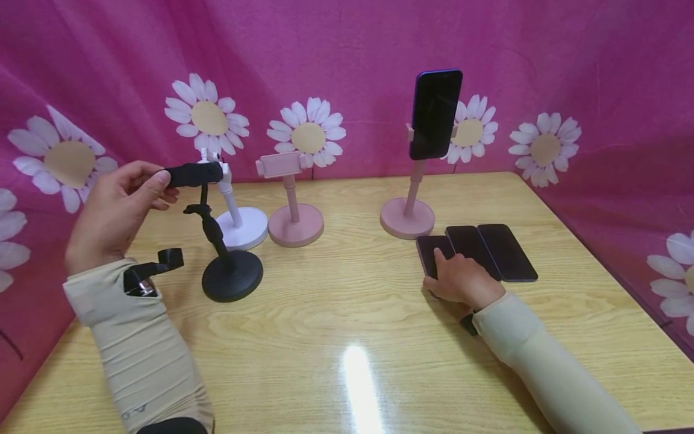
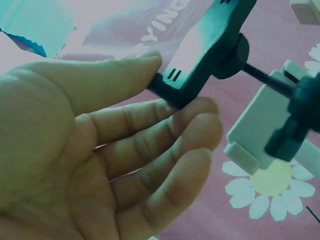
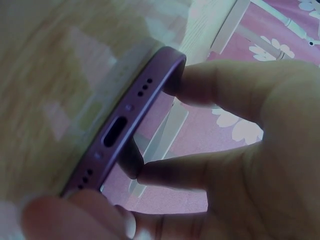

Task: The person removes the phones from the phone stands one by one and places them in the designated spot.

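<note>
My left hand [image 1: 116, 211] pinches one end of the clamp of a black phone stand [image 1: 233, 276]. In the left wrist view the thumb lies along the edge of the clamp [image 2: 200, 47], with the fingers behind it. The stand's round base rests on the table, and the clamp holds no phone. My right hand [image 1: 461, 280] grips the lower end of the leftmost dark phone [image 1: 426, 246], its index finger on the screen. In the right wrist view, the purplish bottom edge of the phone [image 3: 122, 120], with its charging port, shows between thumb and fingers.
Two more phones [image 1: 472, 244] [image 1: 506, 253] lie side by side at the right. Behind stand a white phone stand [image 1: 249, 226], a pink stand [image 1: 295, 226] and another pink stand [image 1: 406, 220] bearing an upright phone [image 1: 436, 114]. A flowered pink curtain [image 1: 368, 54] surrounds the wooden table [image 1: 303, 319].
</note>
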`<state>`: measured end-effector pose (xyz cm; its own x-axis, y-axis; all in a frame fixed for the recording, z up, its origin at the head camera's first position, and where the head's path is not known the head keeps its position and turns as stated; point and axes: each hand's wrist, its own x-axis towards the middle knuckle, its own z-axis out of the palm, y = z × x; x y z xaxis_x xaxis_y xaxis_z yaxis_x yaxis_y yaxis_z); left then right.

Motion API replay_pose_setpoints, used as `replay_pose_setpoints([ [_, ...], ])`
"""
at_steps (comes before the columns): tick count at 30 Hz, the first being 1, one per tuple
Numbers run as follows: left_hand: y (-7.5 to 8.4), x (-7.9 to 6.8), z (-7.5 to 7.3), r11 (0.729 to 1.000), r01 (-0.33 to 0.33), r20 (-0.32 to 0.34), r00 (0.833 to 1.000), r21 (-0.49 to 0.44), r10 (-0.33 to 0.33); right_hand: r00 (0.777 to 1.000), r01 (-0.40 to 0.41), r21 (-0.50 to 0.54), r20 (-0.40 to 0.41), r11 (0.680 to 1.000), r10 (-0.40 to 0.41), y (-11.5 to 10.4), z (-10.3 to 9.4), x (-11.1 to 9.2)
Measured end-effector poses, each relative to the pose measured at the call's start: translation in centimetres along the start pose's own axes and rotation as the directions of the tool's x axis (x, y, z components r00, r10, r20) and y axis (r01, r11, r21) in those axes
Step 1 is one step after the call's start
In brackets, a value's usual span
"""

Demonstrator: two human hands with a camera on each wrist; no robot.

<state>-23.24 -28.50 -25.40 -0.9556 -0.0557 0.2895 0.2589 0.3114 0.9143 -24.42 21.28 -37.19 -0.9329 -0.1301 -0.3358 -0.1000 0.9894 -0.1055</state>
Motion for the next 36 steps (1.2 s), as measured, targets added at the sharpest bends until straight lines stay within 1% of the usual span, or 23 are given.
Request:
replay_pose_setpoints([
  [2, -0.3, 0.1, 0.0, 0.993, -0.009, -0.018, 1.000, -0.120, 0.006, 1.000, 0.001, -0.002, -0.002, 1.000, -0.001, 0.0, 0.0, 0.1],
  [4, -0.6, 0.1, -0.1, 0.979, -0.022, -0.034, 0.999, -0.202, 0.015, 1.000, 0.002, -0.005, -0.002, 1.000, -0.002, 0.0, 0.0, 0.1],
  [5, -0.7, 0.2, -0.1, 0.975, -0.025, -0.041, 0.999, -0.222, 0.017, 1.000, 0.004, -0.007, -0.003, 1.000, -0.004, 0.0, -0.1, 0.1],
  [8, -0.9, 0.1, -0.3, 0.972, -0.023, -0.061, 0.998, -0.233, 0.009, 1.000, 0.004, -0.009, 0.001, 1.000, -0.004, 0.0, -0.1, 0.2],
  [10, -0.9, 0.1, -0.4, 0.966, -0.024, -0.068, 0.998, -0.257, 0.007, 1.000, 0.004, -0.006, 0.004, 1.000, -0.004, 0.0, -0.1, 0.1],
  [15, -1.1, 0.2, -0.4, 0.947, -0.051, -0.084, 0.996, -0.317, 0.025, 1.000, -0.002, 0.003, 0.012, 1.000, 0.002, 0.1, -0.2, 0.1],
  [19, -1.1, 0.3, -0.4, 0.957, -0.047, -0.085, 0.996, -0.285, 0.024, 1.000, -0.006, 0.008, 0.016, 1.000, 0.006, 0.1, -0.2, 0.2],
  [23, -1.0, 0.3, -0.5, 0.966, -0.024, -0.069, 0.998, -0.256, 0.007, 1.000, -0.009, 0.007, 0.014, 1.000, 0.009, 0.1, -0.2, 0.1],
  [25, -0.9, 0.2, -0.6, 0.966, -0.006, -0.062, 0.998, -0.259, -0.011, 1.000, -0.008, 0.004, 0.011, 1.000, 0.008, 0.1, -0.1, 0.1],
  [29, -0.5, 0.0, -0.8, 0.979, 0.044, -0.065, 0.996, -0.198, -0.058, 1.000, -0.001, -0.008, 0.002, 1.000, 0.001, 0.1, 0.0, 0.1],
  [31, -0.3, -0.2, -0.9, 0.990, 0.055, -0.089, 0.994, -0.131, -0.067, 1.000, 0.003, -0.011, 0.001, 1.000, -0.003, 0.0, 0.0, 0.0],
  [34, 0.0, -0.4, -0.8, 0.990, 0.034, -0.150, 0.987, -0.135, -0.054, 1.000, 0.009, -0.016, -0.002, 1.000, -0.009, 0.0, 0.0, 0.0],
  [35, 0.2, -0.4, -0.7, 0.989, 0.023, -0.171, 0.984, -0.146, -0.049, 1.000, 0.012, -0.018, -0.004, 1.000, -0.012, 0.0, 0.0, 0.0],
  [36, 0.4, -0.6, -0.7, 0.990, 0.022, -0.194, 0.980, -0.138, -0.049, 1.000, 0.014, -0.019, -0.006, 1.000, -0.014, 0.1, 0.1, 0.0],
])
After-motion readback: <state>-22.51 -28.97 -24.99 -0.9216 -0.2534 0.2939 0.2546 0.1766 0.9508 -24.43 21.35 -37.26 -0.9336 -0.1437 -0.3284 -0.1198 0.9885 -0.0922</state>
